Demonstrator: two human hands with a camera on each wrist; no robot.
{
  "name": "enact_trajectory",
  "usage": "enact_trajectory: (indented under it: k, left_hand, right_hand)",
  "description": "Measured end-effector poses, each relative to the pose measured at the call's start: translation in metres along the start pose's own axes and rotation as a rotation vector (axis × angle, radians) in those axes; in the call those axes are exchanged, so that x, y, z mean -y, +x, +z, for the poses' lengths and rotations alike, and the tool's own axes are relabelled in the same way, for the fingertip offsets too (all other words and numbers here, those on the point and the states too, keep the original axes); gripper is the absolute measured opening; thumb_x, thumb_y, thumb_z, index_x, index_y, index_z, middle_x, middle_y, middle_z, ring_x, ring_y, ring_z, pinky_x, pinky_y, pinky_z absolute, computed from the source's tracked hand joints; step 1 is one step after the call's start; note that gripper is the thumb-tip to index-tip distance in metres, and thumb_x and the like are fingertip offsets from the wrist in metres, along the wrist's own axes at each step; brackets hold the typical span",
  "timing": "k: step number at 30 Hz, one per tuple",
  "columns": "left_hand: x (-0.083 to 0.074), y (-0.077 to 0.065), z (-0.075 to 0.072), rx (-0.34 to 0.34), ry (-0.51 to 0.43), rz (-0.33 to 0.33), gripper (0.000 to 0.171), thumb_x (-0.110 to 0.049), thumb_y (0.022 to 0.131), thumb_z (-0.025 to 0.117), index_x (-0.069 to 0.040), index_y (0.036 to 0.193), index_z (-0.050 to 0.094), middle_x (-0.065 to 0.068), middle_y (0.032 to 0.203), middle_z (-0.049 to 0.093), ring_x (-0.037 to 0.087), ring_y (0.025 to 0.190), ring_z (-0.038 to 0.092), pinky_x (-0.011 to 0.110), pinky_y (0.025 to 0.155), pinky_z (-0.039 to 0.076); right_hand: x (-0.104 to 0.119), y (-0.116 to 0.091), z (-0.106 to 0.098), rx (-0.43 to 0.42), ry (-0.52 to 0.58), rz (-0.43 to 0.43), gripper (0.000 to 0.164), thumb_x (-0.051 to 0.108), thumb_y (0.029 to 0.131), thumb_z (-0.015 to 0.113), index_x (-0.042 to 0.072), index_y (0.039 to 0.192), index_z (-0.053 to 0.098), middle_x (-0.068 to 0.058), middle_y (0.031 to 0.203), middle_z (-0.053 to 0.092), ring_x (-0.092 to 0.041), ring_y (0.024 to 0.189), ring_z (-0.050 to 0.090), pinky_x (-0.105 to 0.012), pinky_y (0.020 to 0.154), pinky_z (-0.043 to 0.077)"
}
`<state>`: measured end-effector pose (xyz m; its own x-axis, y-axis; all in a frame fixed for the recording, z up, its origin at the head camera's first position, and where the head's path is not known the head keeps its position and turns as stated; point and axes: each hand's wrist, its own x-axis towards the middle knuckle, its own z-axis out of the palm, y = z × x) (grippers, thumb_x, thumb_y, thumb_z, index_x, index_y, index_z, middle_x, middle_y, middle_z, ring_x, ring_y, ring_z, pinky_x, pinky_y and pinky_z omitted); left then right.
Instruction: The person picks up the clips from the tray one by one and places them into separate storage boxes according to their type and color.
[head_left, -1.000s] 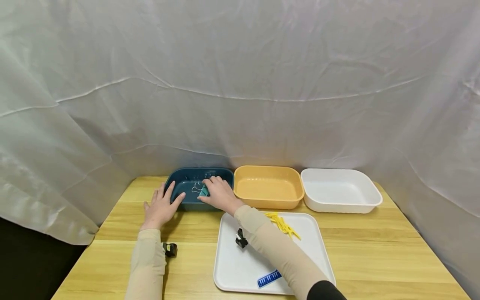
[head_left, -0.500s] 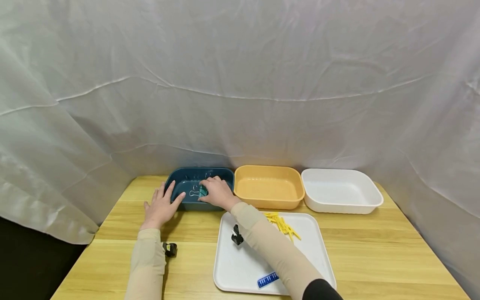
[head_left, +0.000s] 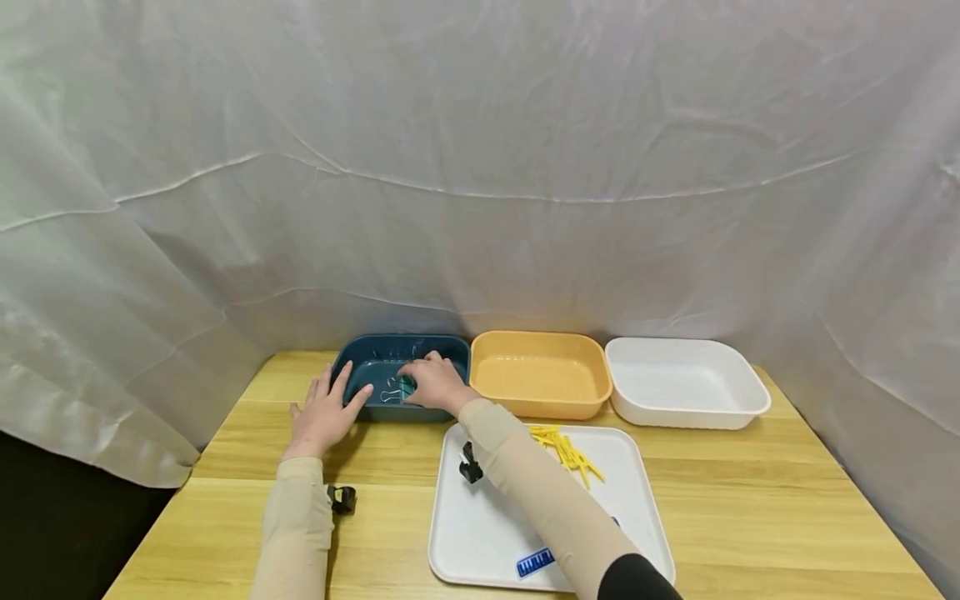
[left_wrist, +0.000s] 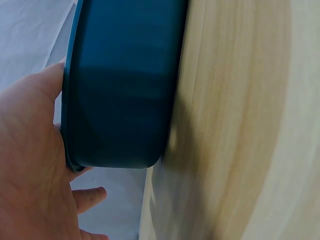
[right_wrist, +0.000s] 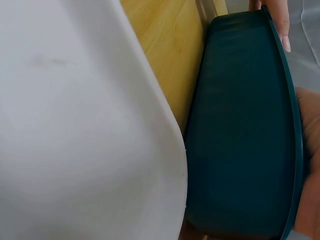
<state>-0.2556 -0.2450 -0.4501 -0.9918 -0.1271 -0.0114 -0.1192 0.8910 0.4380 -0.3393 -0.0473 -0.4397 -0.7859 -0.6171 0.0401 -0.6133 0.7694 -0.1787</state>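
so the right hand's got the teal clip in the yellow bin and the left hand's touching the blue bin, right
Wrong bin for the clip: the head view shows the right hand has the teal clip in the blue bin. The left hand is indeed touching that blue bin.

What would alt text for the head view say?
A person's right hand holds a teal clip in the dark blue bin, the left hand touching its rim. A yellow bin and a white bin stand to the right; nearer, a white tray bears yellow pieces and a blue piece.
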Motion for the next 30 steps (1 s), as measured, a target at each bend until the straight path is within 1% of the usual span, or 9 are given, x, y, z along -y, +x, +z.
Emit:
enact_trajectory:
  k: [5,12,18,26,30]
  left_hand:
    - [0.0002,-0.0004,-0.0005,0.0,0.0,-0.003,0.081,-0.07,0.095,0.031,-0.027,0.159,0.007,0.018,0.165,-0.003,0.049,0.149,0.003,0.082,0.104,0.001]
    - [-0.0002,0.0001,0.0008,0.007,0.013,-0.007,0.084,-0.074,0.093,0.028,-0.027,0.159,0.007,0.018,0.165,-0.004,0.049,0.148,0.003,0.082,0.104,0.001]
    - [-0.0024,0.001,0.0021,0.001,0.013,-0.013,0.078,-0.067,0.096,0.033,-0.026,0.159,0.008,0.018,0.165,-0.003,0.048,0.149,0.004,0.082,0.105,0.003]
    - [-0.0035,0.0022,0.0033,-0.003,0.001,-0.009,0.083,-0.073,0.093,0.029,-0.026,0.159,0.009,0.018,0.165,-0.003,0.048,0.149,0.004,0.082,0.105,0.001]
    - [-0.0034,0.0024,0.0032,-0.002,0.008,-0.01,0.083,-0.074,0.093,0.028,-0.027,0.159,0.008,0.017,0.165,-0.003,0.048,0.149,0.004,0.082,0.105,0.002]
  right_hand:
    - [-0.0009,0.0031,0.002,0.023,0.0,0.015,0.049,0.042,0.086,0.073,0.031,0.133,0.061,0.009,0.13,0.064,-0.02,0.119,0.048,-0.04,0.099,0.043]
    - [-0.0023,0.0024,0.0013,0.054,0.013,0.036,0.047,0.04,0.087,0.072,0.031,0.132,0.061,0.008,0.131,0.064,-0.022,0.121,0.046,-0.039,0.099,0.042]
    - [-0.0031,0.0007,0.0006,0.077,0.046,0.062,0.038,0.037,0.088,0.071,0.03,0.126,0.066,0.01,0.119,0.068,-0.02,0.121,0.045,-0.037,0.099,0.04]
    - [-0.0046,-0.001,-0.0016,0.079,0.047,0.063,0.036,0.036,0.089,0.071,0.029,0.124,0.067,0.008,0.118,0.068,-0.02,0.119,0.045,-0.037,0.096,0.04]
    - [-0.0056,-0.0013,-0.0017,0.069,0.035,0.053,0.036,0.037,0.089,0.071,0.03,0.124,0.066,0.008,0.117,0.068,-0.02,0.119,0.045,-0.036,0.096,0.041]
